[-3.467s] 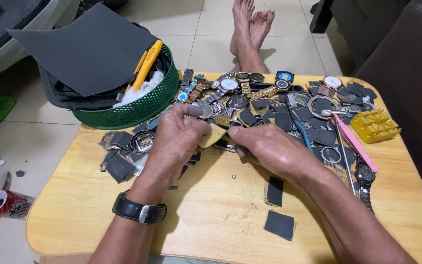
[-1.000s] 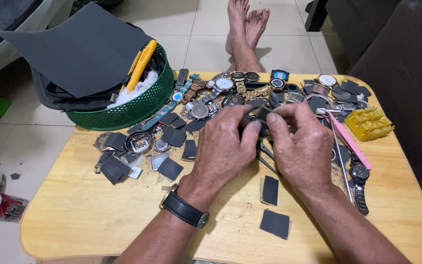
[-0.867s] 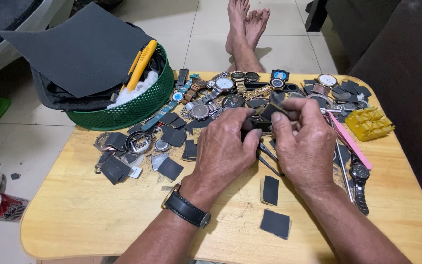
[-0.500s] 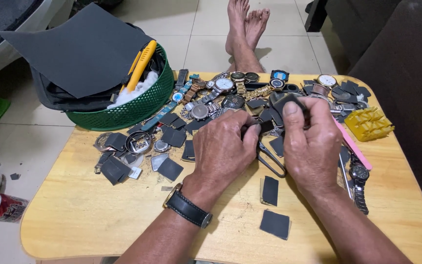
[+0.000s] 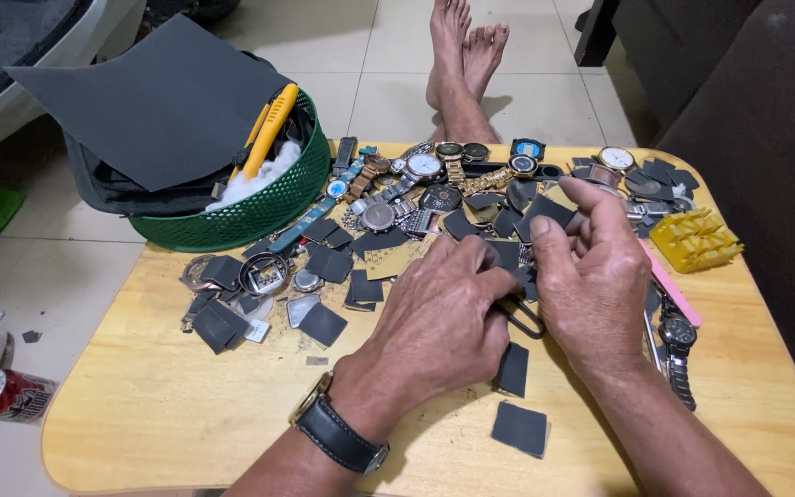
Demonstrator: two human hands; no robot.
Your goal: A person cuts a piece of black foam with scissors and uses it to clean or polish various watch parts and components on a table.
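Since the frame half a second back, the right hand (image 5: 591,276) has lifted off the pile a little and its fingers have loosened; the left hand (image 5: 443,317) has barely shifted, knuckles in the same spot over the table (image 5: 140,405).

Key relation: the small dark part (image 5: 526,317) (looks like a thin looped metal piece, maybe a tool or clasp, hard to tell) sits right between the two hands, touching the left fingertips and just below the right thumb. Its long axis runs roughly from near-right to far-left, slanting under the left fingers. The left hand is the nearer one; it is on it.

Left hand: fingers curled and pressed together, tips pinching or pinning the dark part against the table; exact grip is hidden under the fingers.

Right hand: half open, thumb and forefinger raised and apart, other fingers loosely bent. Whether it holds anything tiny I cannot tell.

Just nearer the person, two dark square sandpaper pieces (image 5: 519,428) lie flat. Beyond the hands, a heap of wristwatches (image 5: 425,170).
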